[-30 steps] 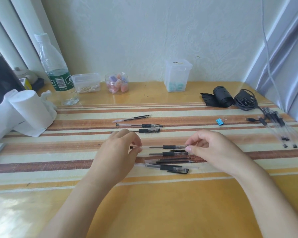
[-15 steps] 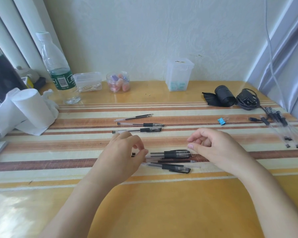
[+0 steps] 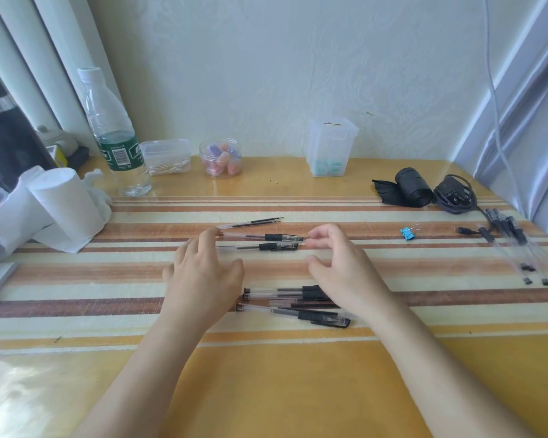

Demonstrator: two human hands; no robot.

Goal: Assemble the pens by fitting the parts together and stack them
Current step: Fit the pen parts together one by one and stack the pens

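Beyond pen pile (image 3: pixel 295 303), left hand (image 3: pixel 203 273) grip slack and empty, right hand (image 3: pixel 339 267) grip half-open, empty, flanking loose pen (image 3: pixel 266 237)

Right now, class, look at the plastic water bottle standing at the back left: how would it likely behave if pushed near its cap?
The water bottle looks tall, narrow and nearly empty, so it is probably light and tips easily. Its round body would likely roll on the table once down. Thin clear walls may dent.
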